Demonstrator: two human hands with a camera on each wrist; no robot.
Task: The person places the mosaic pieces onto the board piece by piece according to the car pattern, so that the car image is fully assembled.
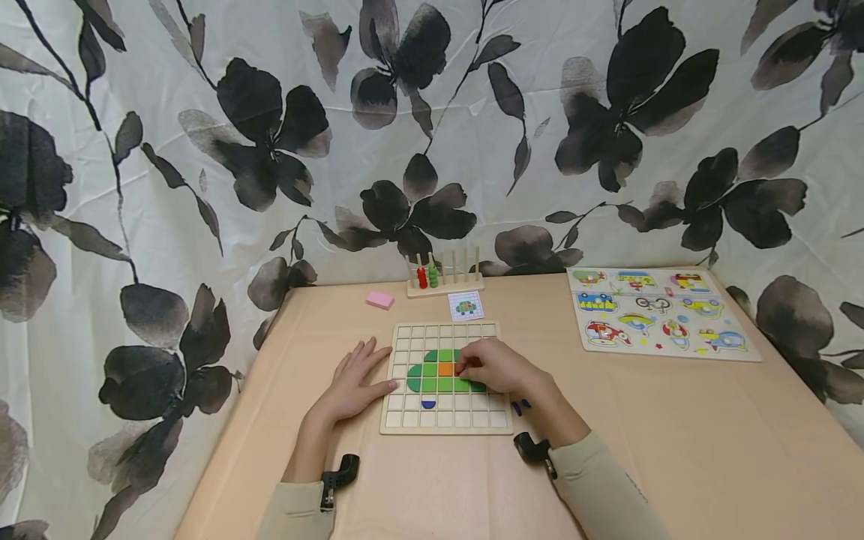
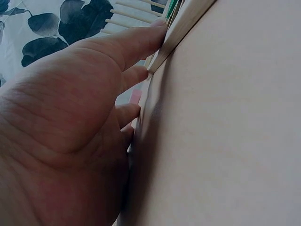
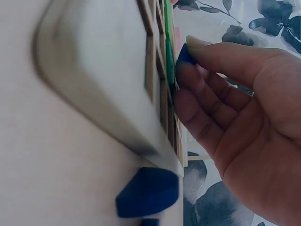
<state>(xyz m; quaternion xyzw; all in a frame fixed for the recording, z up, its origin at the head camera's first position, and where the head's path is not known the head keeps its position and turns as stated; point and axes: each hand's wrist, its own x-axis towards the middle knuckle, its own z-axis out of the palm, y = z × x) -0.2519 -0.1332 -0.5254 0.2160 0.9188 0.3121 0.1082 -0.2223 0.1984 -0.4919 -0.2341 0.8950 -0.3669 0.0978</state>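
Observation:
A square wooden grid board (image 1: pixel 405 424) lies on the table with green and orange tiles (image 1: pixel 430 384) set in its middle. One blue half-round piece (image 1: pixel 428 404) sits in a cell lower down. My left hand (image 1: pixel 354 382) rests at the board's left edge, fingers spread, thumb touching the rim. Over the right side of the tiles, my right hand (image 1: pixel 502 365) pinches a small blue piece (image 3: pixel 185 56) between thumb and fingertips. Loose blue pieces (image 3: pixel 148 192) lie on the table just off the board's right edge, below the right hand.
Behind the board stand a wooden peg rack (image 1: pixel 445 288) with red and green beads and a small picture card (image 1: pixel 466 306). A pink block (image 1: pixel 380 300) lies to their left. At the far right is a vehicle picture board (image 1: pixel 664 311). A floral cloth (image 1: pixel 513 150) hangs behind the table.

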